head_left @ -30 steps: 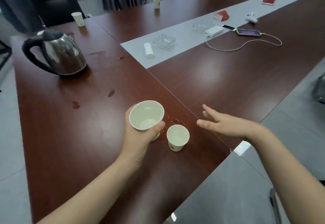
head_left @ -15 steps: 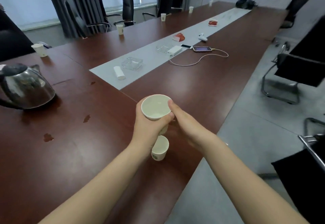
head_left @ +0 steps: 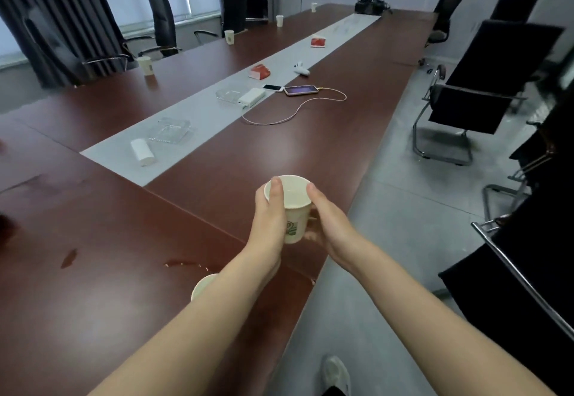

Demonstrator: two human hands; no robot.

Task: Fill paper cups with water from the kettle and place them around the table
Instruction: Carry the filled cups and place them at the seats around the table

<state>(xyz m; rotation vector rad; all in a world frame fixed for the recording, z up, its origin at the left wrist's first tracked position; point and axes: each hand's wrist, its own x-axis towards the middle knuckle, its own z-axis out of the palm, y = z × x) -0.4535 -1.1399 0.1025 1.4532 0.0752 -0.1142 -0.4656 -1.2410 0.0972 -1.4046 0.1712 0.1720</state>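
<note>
A white paper cup (head_left: pixel 293 209) with a green logo is held upright above the near right edge of the long brown table (head_left: pixel 93 271). My left hand (head_left: pixel 268 221) grips its left side with the thumb on the rim. My right hand (head_left: pixel 326 221) curls round its right side and underside. A second paper cup (head_left: pixel 202 285) stands on the table behind my left forearm, mostly hidden. Several more cups line the far left edge, among them cup (head_left: pixel 146 65) and cup (head_left: pixel 229 37). The kettle is out of view.
Water spills (head_left: pixel 186 263) lie on the table near the hidden cup. The grey centre strip holds a glass ashtray (head_left: pixel 169 130), a white roll (head_left: pixel 142 152), a power bank (head_left: pixel 251 97), phones and a cable (head_left: pixel 298 110). Black chairs (head_left: pixel 466 100) stand on the right.
My view turned right, so the kettle left the frame. The cup moved right toward the table edge, and my right hand closed round it beside the left.
</note>
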